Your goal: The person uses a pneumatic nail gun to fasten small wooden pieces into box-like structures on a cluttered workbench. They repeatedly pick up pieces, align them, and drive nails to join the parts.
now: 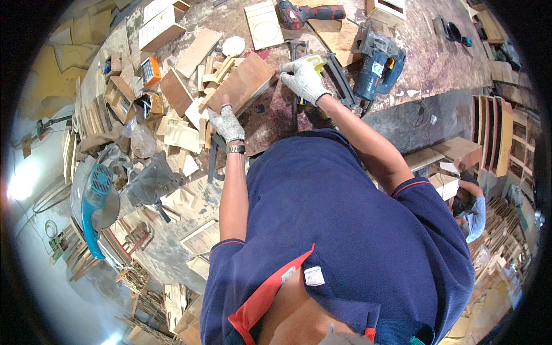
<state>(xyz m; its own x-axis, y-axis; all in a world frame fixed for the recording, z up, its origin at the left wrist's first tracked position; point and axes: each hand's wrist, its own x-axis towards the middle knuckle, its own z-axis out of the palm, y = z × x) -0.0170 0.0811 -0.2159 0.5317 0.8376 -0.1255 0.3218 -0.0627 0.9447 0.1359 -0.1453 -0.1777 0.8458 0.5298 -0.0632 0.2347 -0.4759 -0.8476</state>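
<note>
A long wooden box (244, 81) with a brown plywood face lies slantwise on the workbench in front of me. My left hand (229, 125), in a light knitted glove with a bare thumb, is closed on its near left end, the thumb on the face. At the opposite end, my gloved right hand (303, 79) has its fingers curled against the box's right corner. Just beyond that hand lies a yellow-green and black nail gun (339, 79), partly covered by it. A hammer (295, 52) lies behind the right hand, its handle partly hidden.
A blue jigsaw (376, 69) and a red-black cordless drill (313, 14) rest on the workbench (443, 63). Wood offcuts (183, 133) crowd the left side. A miter saw (99, 198) stands lower left. Another person (474, 215) is at the right.
</note>
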